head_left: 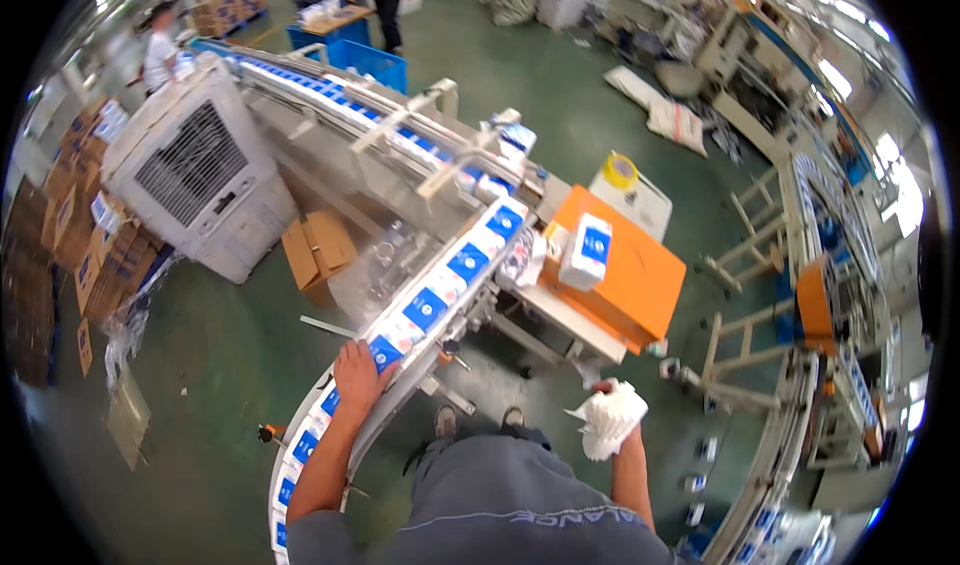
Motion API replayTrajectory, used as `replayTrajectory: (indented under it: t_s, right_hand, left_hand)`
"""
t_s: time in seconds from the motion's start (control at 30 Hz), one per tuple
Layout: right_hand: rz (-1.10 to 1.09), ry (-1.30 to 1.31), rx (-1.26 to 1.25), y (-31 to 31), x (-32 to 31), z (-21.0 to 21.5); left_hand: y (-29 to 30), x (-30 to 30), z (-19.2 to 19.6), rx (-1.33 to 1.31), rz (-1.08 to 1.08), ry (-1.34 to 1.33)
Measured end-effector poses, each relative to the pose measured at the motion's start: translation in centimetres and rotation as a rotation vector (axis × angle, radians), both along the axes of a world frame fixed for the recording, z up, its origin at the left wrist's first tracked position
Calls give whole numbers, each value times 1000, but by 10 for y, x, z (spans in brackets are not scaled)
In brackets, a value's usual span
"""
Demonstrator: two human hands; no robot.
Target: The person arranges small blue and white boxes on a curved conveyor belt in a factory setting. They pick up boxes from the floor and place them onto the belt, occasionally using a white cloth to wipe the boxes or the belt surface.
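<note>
A row of blue-and-white tissue packs [426, 310] lines the curved conveyor [463, 317] in front of me. My left hand [360, 377] lies over the row at the bend. Its thumb and fingers straddle one tissue pack [383, 351], gripping it on the belt; my palm covers part of the neighbouring packs. Off the belt, to the right of my body, my right hand [606, 389] is closed on a loose wad of white tissues [612, 423]. Most of its fingers are hidden behind the wad.
Beyond the belt's right side stands an orange box-shaped cover [630, 280] with a tissue pack [587, 252] on top. A yellow tape roll [620, 172] lies behind it. A large air cooler [200, 165] and an open carton [318, 250] stand left. Two people are farther off.
</note>
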State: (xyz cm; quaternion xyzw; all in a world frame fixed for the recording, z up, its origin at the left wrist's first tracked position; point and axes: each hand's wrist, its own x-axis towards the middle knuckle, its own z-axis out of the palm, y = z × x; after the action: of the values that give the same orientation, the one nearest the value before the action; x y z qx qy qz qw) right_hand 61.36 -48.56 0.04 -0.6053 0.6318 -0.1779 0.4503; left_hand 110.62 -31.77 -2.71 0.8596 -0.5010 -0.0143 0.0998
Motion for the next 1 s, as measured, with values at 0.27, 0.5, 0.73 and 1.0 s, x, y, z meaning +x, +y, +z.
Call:
replayTrajectory:
  t_s: [0.27, 0.5, 0.73, 1.0]
  right_hand:
    - [101, -340, 68, -38, 89, 53]
    - [575, 259, -577, -244, 294, 69]
    - [762, 703, -176, -363, 403, 16]
    - [987, 743, -613, -292, 375, 102]
  left_hand:
    - [-6, 4, -7, -127, -21, -57]
    - [-7, 0, 8, -75, 58, -17]
    - [-10, 1, 16, -31, 66, 42]
    - [-38, -3, 8, -27, 57, 65]
